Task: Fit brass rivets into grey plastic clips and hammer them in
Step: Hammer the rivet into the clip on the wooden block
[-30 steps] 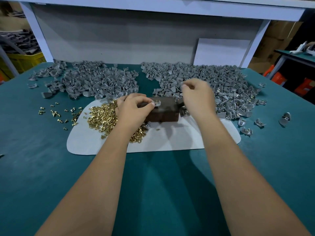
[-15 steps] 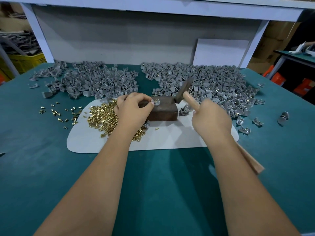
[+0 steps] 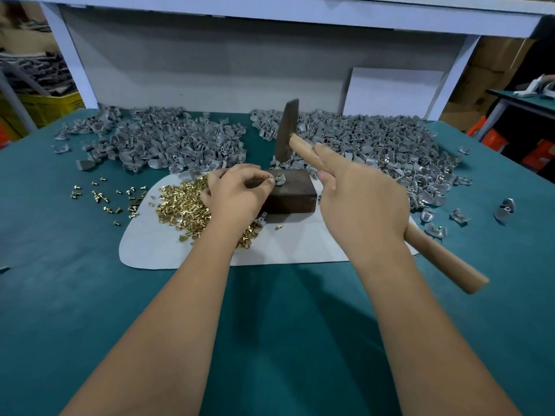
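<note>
Moved since earlier: right hand (image 3: 365, 202) is now lifting the wooden-handled hammer with a dark metal head (image 3: 287, 132) well above the dark brown wooden block (image 3: 292, 193); half a second ago the head was sitting low at the block's far edge.
Right grip: wrapping the handle, with two fingers lying straight along it toward the head.
Left grip: left hand (image 3: 237, 195) is pinching a small grey plastic clip (image 3: 277, 180) at centre frame, steadying it on the block's top.
Rivet: a brass rivet (image 3: 280, 176) is standing in that clip, seemingly not yet driven.
Meaning for the task: the strike is probably coming next; fingertips are sitting close to the target.
Supplies: loose brass rivets (image 3: 183, 202) are lying on a white sheet (image 3: 300, 244); grey clips (image 3: 375, 139) are heaping across the teal surface (image 3: 270, 325).
Writing: none readable.
</note>
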